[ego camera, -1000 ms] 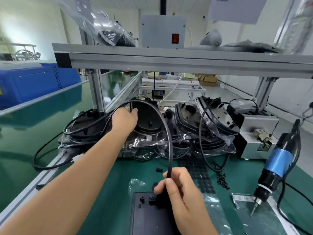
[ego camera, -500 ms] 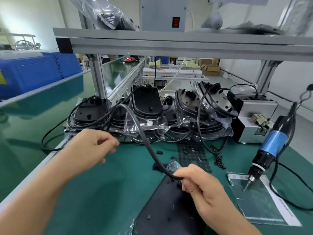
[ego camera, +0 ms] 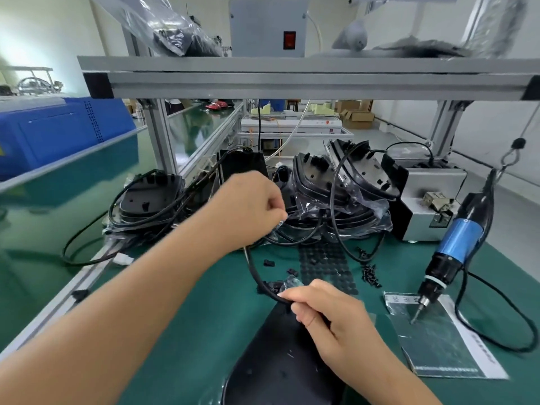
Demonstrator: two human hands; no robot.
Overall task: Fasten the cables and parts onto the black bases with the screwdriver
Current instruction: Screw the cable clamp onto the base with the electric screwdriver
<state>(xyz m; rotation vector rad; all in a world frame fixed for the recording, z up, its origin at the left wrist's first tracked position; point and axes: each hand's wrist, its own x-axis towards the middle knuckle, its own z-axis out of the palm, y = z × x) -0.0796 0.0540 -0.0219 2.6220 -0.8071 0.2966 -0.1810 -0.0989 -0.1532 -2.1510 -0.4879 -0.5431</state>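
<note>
A black base [ego camera: 274, 366] lies on the green mat in front of me. My right hand [ego camera: 330, 317] pinches a black cable [ego camera: 255, 273] just above the base's far end. The cable curves up to my left hand [ego camera: 248, 209], which grips it with curled fingers in front of the stacked bases [ego camera: 344, 188]. An electric screwdriver [ego camera: 455, 247] with a blue body hangs at the right, tip down on a plastic bag [ego camera: 438, 343]. Small black screws [ego camera: 369, 273] lie scattered near a black dotted sheet [ego camera: 324, 267].
More black bases in clear bags [ego camera: 146, 203] with looped cables pile up at the back left. A grey metal box [ego camera: 432, 200] stands at the back right. An aluminium shelf rail [ego camera: 292, 80] crosses overhead. A blue crate [ego camera: 58, 133] sits far left.
My left hand has risen and moved right along the cable, from the front left to before the stacked bases. My right hand keeps its hold at the base.
</note>
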